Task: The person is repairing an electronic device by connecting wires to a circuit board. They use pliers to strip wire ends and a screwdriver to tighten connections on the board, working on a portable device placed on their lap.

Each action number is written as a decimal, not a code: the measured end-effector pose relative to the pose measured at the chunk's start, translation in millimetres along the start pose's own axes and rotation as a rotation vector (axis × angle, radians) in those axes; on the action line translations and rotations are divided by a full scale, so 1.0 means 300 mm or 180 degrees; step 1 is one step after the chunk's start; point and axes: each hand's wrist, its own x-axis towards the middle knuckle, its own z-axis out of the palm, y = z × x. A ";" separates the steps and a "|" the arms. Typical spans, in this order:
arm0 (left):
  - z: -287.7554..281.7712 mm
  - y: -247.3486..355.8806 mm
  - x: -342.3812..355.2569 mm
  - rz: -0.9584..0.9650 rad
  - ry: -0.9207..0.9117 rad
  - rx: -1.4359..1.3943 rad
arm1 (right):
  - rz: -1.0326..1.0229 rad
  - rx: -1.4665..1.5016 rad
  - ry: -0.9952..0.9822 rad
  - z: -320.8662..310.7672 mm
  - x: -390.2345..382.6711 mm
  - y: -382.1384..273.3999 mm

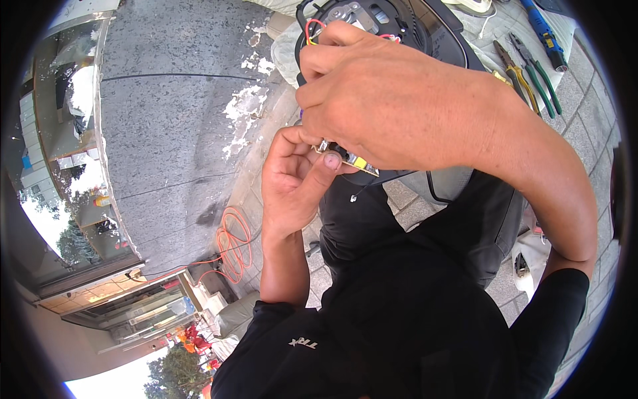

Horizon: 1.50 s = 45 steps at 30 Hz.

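Observation:
A small circuit board [359,163] with a yellow block-shaped part is pinched between the thumb and fingers of my left hand [292,176]. My right hand [385,100] arches over it from the right, its fingers curled. Whatever those fingertips grip is hidden behind the hand, which also covers part of the board. Just beyond both hands lies an opened black appliance housing [417,28], with metal parts inside its round opening. A thin red wire [312,24] loops up beside my right knuckles.
Yellow-and-black pliers [510,70], green-handled pliers [537,74] and a blue tool [545,33] lie on a pale sheet [485,41] at the far right. Coiled orange cable [232,243] rests at left, near a grey wall [179,126]. Paving [412,203] shows between my legs.

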 end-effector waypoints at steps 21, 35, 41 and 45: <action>-0.013 -0.005 -0.002 -0.0034 -0.0072 0.0011 | 0.0057 -0.0096 0.0098 0.001 -0.003 -0.002; -0.001 0.001 -0.001 -0.0006 -0.0023 -0.0021 | 0.0049 0.0120 -0.0002 0.007 0.002 -0.002; 0.000 0.001 -0.001 0.0023 -0.0024 -0.0047 | 0.0026 0.0141 -0.0066 0.004 0.003 -0.003; 0.002 0.002 -0.001 0.0015 -0.0026 -0.0049 | 0.0031 0.0130 -0.0046 0.002 0.002 -0.003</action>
